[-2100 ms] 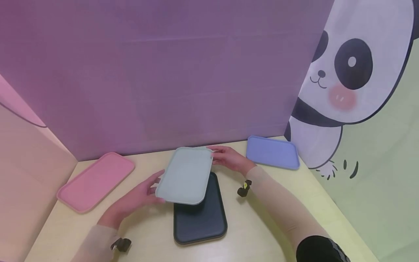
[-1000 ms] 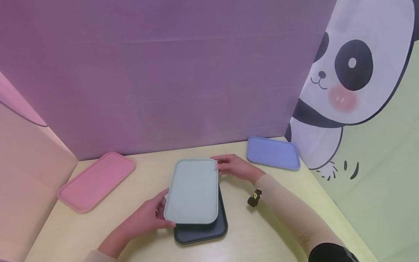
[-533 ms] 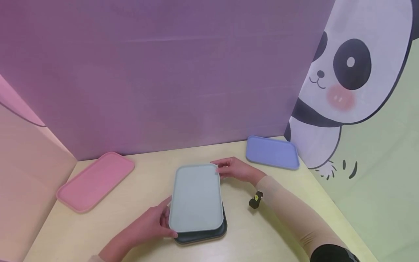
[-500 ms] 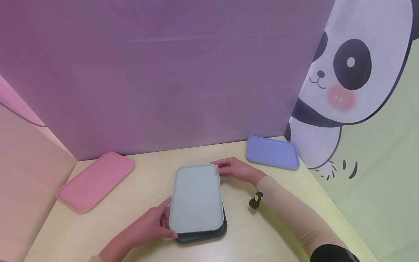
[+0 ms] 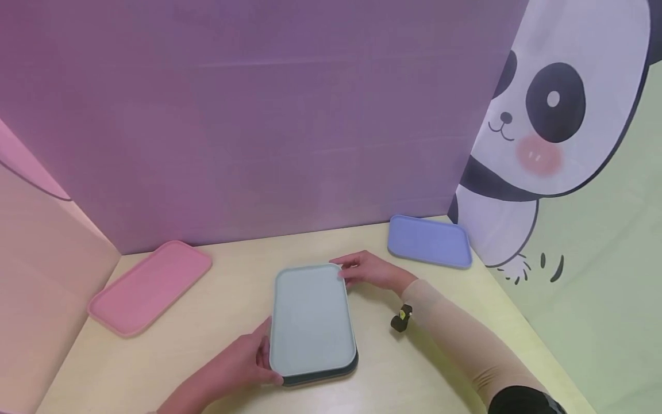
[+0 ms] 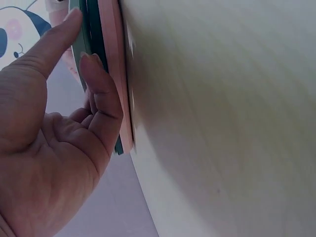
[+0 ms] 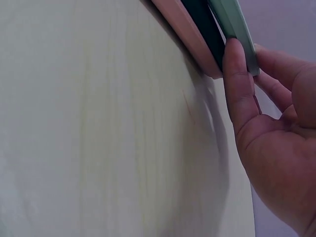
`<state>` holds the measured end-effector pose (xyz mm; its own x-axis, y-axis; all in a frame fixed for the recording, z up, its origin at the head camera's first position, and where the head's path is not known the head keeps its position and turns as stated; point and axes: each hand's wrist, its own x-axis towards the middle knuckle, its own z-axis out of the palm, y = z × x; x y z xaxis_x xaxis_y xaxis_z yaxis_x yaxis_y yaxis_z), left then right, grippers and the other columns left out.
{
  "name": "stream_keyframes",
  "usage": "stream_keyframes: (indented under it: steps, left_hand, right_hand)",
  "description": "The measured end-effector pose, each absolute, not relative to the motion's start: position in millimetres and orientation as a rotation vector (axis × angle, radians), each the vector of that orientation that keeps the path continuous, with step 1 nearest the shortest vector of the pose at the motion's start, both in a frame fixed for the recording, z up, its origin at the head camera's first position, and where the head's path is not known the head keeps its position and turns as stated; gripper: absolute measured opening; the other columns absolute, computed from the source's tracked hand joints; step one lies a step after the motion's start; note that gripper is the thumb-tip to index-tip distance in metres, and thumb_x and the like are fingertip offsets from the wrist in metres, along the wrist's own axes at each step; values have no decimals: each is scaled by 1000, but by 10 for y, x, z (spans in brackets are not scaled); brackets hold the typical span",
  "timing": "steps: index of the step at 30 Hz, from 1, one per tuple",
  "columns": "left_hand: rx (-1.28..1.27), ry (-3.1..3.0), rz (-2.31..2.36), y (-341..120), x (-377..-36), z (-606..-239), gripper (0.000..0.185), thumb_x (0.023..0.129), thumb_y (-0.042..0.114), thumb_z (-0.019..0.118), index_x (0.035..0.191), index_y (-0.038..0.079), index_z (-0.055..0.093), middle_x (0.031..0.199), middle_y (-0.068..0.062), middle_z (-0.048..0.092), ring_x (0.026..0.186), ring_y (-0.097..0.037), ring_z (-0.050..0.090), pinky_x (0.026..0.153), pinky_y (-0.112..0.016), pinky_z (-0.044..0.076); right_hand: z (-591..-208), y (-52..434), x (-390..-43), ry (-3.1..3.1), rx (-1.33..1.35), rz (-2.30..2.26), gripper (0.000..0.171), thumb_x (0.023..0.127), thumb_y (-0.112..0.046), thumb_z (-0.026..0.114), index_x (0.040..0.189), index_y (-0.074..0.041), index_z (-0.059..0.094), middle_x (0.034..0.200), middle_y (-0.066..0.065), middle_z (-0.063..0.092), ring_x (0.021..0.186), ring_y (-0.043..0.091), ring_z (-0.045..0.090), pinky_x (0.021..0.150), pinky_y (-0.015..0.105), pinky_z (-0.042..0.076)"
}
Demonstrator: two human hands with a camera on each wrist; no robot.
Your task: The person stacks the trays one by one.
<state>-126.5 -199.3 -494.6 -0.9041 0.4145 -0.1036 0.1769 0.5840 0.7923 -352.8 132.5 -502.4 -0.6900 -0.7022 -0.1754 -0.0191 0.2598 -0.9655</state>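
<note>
A pale green rectangular tray [image 5: 312, 322] lies over a dark tray [image 5: 322, 376], whose edge shows at the near side and near right corner. Beneath the dark one, the right wrist view shows a salmon-pink tray [image 7: 183, 32] against the table. My left hand [image 5: 245, 357] holds the green tray at its near left corner, the thumb at the near rim and the fingers along the left side. At the far right corner my right hand [image 5: 368, 270] pinches the green rim. There, a narrow gap separates the green tray from the dark tray [image 7: 205, 32].
A pink tray [image 5: 150, 290] lies at the left of the wooden table [image 5: 233, 305], near the left wall. The blue tray [image 5: 429, 241] sits at the back right. A purple backdrop [image 5: 310, 126] borders the table's far edge, and a panda-printed wall [image 5: 610, 247] stands to the right.
Both hands have brought the pale green tray down and toward me, from above and beyond the dark tray to over it. The dark tray is now almost wholly covered; the pink and blue trays stay put.
</note>
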Motion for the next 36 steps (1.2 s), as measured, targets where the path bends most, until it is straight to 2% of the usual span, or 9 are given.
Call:
stream_keyframes:
  steps: [12,20,24,26,32,36]
  left_hand:
    - [463,2538,1181,-1927,-1193,-4882,117,79,18,102,160,-20,28,79,5,62,68,-8,56,61,-26,49]
    - [451,2540,1160,-1928,-1178,-4854,112,80,20,102,159,-17,32,81,3,62,69,-8,56,61,-26,48]
    - [457,2537,1162,-1940,-1166,-4849,94,80,21,102,147,-9,44,82,2,62,70,-8,56,61,-26,49]
    - [455,2531,1162,-1944,-1158,-4847,91,79,22,102,145,-7,46,82,1,62,70,-8,57,62,-26,49]
    - [449,2523,1170,-1947,-1152,-4846,103,80,21,102,154,-14,39,84,1,62,72,-8,57,62,-26,49]
    - [434,2511,1174,-1947,-1166,-4854,108,80,22,102,158,-14,35,85,0,62,72,-10,57,62,-27,49]
  right_hand:
    - [-5051,1315,-3496,1970,-702,-1445,50,106,-5,74,155,-3,64,111,6,77,87,17,75,87,37,66]
    - [-5089,1303,-3517,1965,-716,-1405,51,108,-8,73,158,-7,61,105,7,76,83,19,75,83,37,67]
    - [-5105,1292,-3517,1969,-737,-1379,50,108,-10,72,157,-9,63,105,7,77,83,20,76,82,38,67]
    - [-5110,1284,-3507,1977,-748,-1365,49,108,-10,72,157,-10,63,104,7,77,82,20,76,81,38,67]
    - [-5134,1277,-3495,2002,-760,-1366,48,108,-10,73,155,-11,65,100,7,77,77,20,75,78,37,67]
    - [-5145,1286,-3502,1994,-747,-1368,48,109,-12,72,156,-11,65,100,7,76,75,19,74,79,37,67]
